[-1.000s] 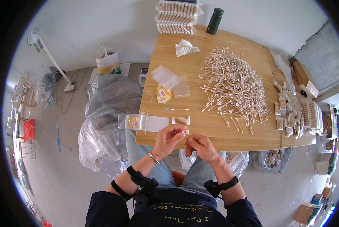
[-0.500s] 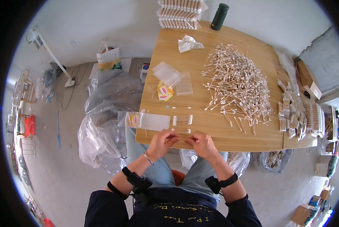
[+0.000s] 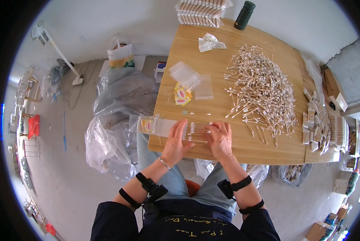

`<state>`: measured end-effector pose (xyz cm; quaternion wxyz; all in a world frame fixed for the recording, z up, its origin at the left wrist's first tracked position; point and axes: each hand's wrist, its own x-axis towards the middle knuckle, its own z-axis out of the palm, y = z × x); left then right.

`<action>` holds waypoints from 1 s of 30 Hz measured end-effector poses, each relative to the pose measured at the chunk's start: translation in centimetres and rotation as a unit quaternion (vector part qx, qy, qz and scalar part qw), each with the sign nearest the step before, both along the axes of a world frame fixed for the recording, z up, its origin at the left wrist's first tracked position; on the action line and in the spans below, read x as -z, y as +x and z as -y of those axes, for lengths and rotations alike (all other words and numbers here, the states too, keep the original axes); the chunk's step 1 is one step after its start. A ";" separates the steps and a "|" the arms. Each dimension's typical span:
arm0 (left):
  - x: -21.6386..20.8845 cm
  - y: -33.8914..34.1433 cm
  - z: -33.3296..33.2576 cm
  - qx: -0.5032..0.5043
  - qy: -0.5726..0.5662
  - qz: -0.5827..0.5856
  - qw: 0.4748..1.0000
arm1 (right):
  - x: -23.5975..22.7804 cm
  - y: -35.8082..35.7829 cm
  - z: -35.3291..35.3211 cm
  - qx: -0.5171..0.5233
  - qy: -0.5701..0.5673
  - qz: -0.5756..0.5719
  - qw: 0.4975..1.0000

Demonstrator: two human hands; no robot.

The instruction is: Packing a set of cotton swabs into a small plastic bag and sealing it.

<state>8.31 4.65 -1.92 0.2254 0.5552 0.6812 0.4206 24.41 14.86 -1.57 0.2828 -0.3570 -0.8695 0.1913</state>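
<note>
A short row of cotton swabs (image 3: 198,128) lies side by side near the front edge of the table, a few more swabs (image 3: 197,139) just below it. At the left of the row is my left hand (image 3: 174,141), fingers stretched out, holding nothing. My right hand (image 3: 220,139) is at the right ends, its bent fingers apart and touching or nearly touching the swabs. Left of my left hand lies a clear bag (image 3: 164,127) with a yellow card and swabs (image 3: 147,125) in its left part. A single swab (image 3: 200,113) lies beyond the row.
A large heap of loose cotton swabs (image 3: 264,90) covers the right side. Clear empty bags (image 3: 184,75) and yellow cards (image 3: 182,95) lie far left. Beyond are crumpled tissue (image 3: 210,42), a green bottle (image 3: 244,15) and stacked swab packs (image 3: 202,12). Small filled packs (image 3: 315,120) lie at right.
My hands have parted from their pinch at the table's front edge and moved forward to either side of the swab row. The whole view has shifted slightly.
</note>
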 end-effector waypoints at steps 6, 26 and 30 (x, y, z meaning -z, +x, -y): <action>0.6 1.0 -1.3 0.005 0.024 0.000 1.000 | 0.8 -0.6 -0.6 0.046 -0.066 -0.085 0.993; 2.6 2.2 -2.3 -0.027 0.100 0.338 0.936 | 1.6 -2.2 1.3 0.043 -0.114 -0.202 0.972; 2.3 2.4 -2.3 -0.032 0.090 0.381 0.920 | 1.7 -2.9 -1.8 0.089 -0.035 -0.094 0.991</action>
